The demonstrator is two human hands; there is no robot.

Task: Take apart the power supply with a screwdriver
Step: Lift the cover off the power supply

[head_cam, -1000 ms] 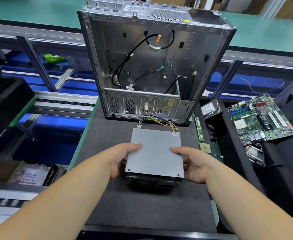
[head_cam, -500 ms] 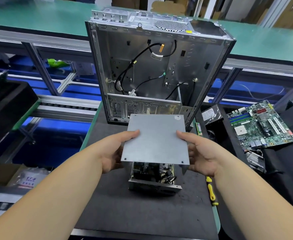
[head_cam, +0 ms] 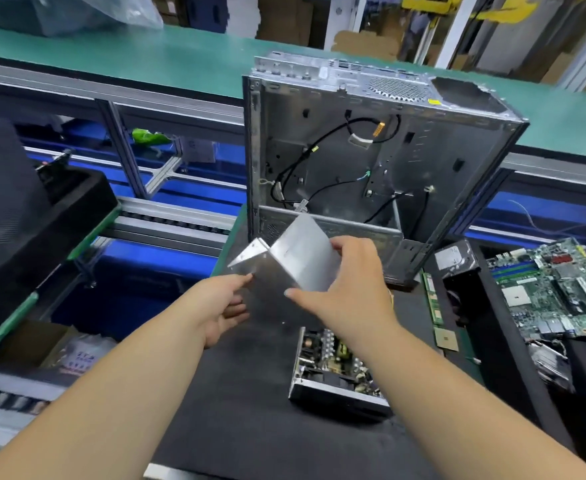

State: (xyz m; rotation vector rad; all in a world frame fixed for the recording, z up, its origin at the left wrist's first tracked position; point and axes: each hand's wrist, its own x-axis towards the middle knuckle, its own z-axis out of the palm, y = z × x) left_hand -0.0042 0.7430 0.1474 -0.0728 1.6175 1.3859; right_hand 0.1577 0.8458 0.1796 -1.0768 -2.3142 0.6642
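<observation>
Nearest the camera, two bare forearms reach forward over the black mat (head_cam: 236,393) that covers the workbench. On the mat, partly under the right forearm, sits the opened power supply (head_cam: 333,368) — its cover is off, so coils, capacitors and other board parts show from above, and its silver front wall faces the viewer. A little farther out, the right hand (head_cam: 347,289) grips the grey metal cover (head_cam: 295,258) from the right, thumb on the near face and fingers curled over the far edge, holding it lifted and tilted above the mat with a folded side flap pointing left. The left hand (head_cam: 222,306) is just beside the cover's lower left corner, palm up and fingers loosely spread; its fingertips are at the flap's edge, though whether they touch it cannot be told. Behind the cover stands the stripped computer case (head_cam: 371,161), upright and open toward the viewer, with black cables looping across its inner wall. To the right, off the mat, lie a green memory stick (head_cam: 431,296), a hard drive (head_cam: 452,259) and a green motherboard (head_cam: 554,289). Farthest back runs a green conveyor surface (head_cam: 146,60) — with cardboard boxes beyond it.
</observation>
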